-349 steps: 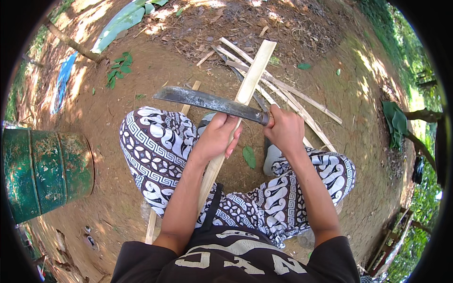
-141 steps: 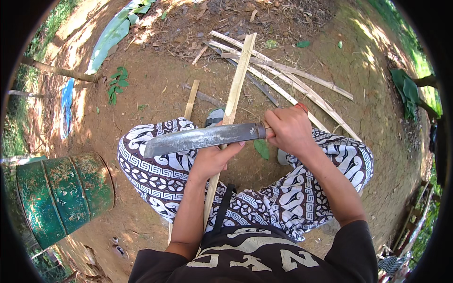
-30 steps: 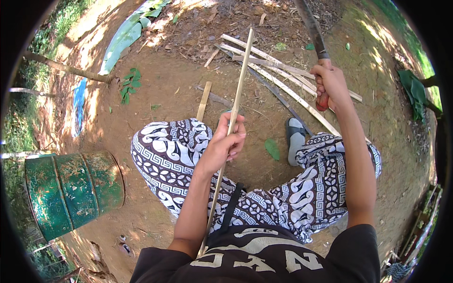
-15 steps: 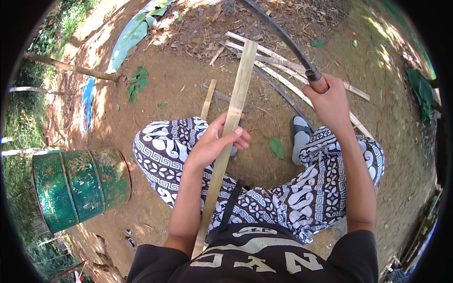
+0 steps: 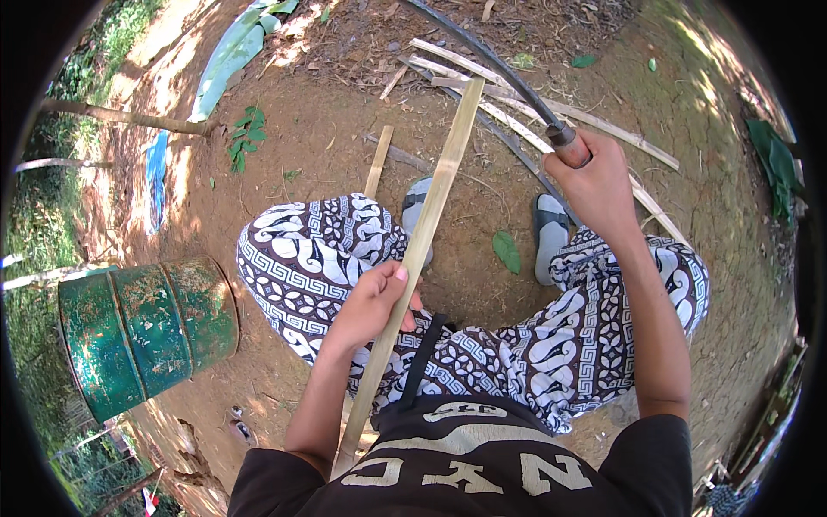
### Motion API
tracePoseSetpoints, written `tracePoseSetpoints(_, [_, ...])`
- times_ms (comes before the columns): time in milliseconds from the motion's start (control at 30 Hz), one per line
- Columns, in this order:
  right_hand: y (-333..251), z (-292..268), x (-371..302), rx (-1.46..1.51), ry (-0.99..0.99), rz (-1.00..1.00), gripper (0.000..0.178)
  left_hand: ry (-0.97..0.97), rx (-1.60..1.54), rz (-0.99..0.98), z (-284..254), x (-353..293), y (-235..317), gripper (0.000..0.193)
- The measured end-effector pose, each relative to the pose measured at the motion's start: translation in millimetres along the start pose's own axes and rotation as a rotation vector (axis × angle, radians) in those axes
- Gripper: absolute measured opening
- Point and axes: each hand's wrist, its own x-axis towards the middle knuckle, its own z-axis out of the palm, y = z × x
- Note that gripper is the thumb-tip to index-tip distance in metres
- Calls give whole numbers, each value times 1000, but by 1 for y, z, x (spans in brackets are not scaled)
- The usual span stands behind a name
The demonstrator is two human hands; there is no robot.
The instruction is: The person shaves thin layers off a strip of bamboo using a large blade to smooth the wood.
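My left hand point(image 5: 376, 302) is closed around a long, flat bamboo strip point(image 5: 439, 183), thumb along its edge. The strip slants from beside my left arm up and away between my knees, its far end above the ground. In my right hand point(image 5: 596, 183) is the wooden handle of a machete point(image 5: 504, 67) with a long, dark, curved blade. The blade points up and to the left, apart from the strip, and its tip runs out of the picture at the top.
Several split bamboo strips point(image 5: 603, 126) lie on the dirt beyond my right foot. A short bamboo piece point(image 5: 379, 160) rests beyond my left knee. On the left is a rusty green drum point(image 5: 148, 332); a banana leaf point(image 5: 231, 65) lies at the far left. A green leaf point(image 5: 506, 251) sits between my feet.
My left hand has slid down the bamboo strip toward my body. The strip has turned slightly, its far end moving right. The machete has shifted a little left and is still in my right hand.
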Motion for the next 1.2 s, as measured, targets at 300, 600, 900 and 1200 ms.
tracePoseSetpoints(300, [-2,24,-15,-96,19,-263,9,-133,-372,289,21,32,64,30])
tracePoseSetpoints(600, [-17,53,-33,-316,-12,-637,17,-151,-362,452,34,52,60,34])
tracePoseSetpoints(900, [-3,62,-17,-472,59,-772,29,-155,-322,456,34,57,57,36])
tracePoseSetpoints(1200, [40,16,48,-617,357,-247,10,-189,-417,368,22,56,45,34])
